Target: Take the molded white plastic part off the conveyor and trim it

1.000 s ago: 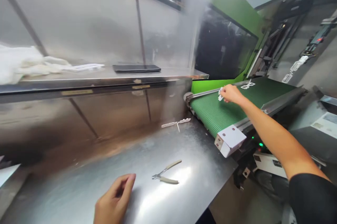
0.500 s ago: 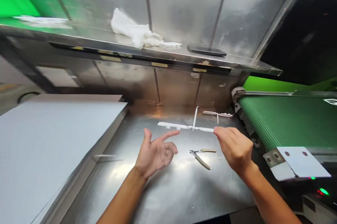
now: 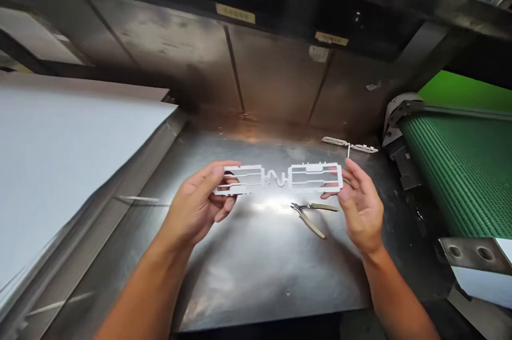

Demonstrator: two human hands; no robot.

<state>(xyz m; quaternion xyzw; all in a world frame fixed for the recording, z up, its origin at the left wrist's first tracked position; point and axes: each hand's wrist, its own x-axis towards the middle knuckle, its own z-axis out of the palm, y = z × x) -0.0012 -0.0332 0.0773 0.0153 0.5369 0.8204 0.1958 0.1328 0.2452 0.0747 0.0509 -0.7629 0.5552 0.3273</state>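
My hands hold a white injection-moulded plastic sprue frame (image 3: 279, 178) up at both ends, its flat face towards me, above the steel table (image 3: 256, 270). My left hand (image 3: 198, 204) grips its left end, and my right hand (image 3: 360, 207) supports its right end with the fingers behind it. Below the frame, a pair of side cutters (image 3: 310, 216) with beige handles lies on the table between my hands. A second white moulding (image 3: 349, 144) lies further back, beyond my right hand.
A green belt conveyor (image 3: 452, 169) runs along the table's right side, with a white-and-steel end bracket (image 3: 476, 262) near it. A stack of pale sheet material (image 3: 68, 153) lies left of the table. A steel wall with labelled strips rises behind.
My right hand has left the conveyor and come to the table. The moulding, edge-on half a second ago, now faces me, held in both hands. The view has turned left and down.
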